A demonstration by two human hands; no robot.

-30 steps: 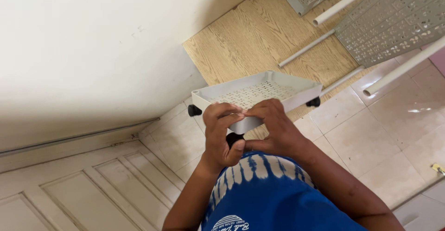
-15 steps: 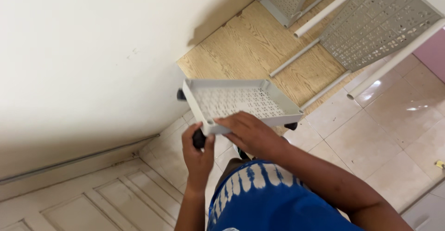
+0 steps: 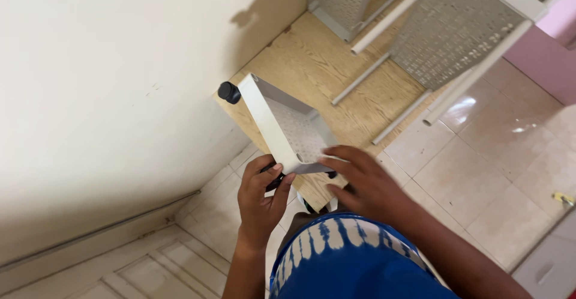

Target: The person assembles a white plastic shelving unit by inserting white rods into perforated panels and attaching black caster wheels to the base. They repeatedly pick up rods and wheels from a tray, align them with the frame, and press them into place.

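A white perforated metal tray (image 3: 282,128) with black caster wheels is held tilted on its side in front of me. One black wheel (image 3: 228,92) sticks out at its far corner. My left hand (image 3: 259,197) grips the tray's near corner, fingers around a black wheel there. My right hand (image 3: 366,182) holds the tray's near edge from the right side. A blue tie-dye garment (image 3: 354,263) covers my lap below the hands.
A wood-grain board (image 3: 336,77) lies on the beige tiled floor (image 3: 498,173). White perforated trays (image 3: 456,29) joined by white poles (image 3: 396,14) lie on it at the upper right. A cream wall (image 3: 108,83) stands to the left.
The tray has been turned from lying flat with its open side up to standing on edge. My left hand has shifted onto the near corner wheel.
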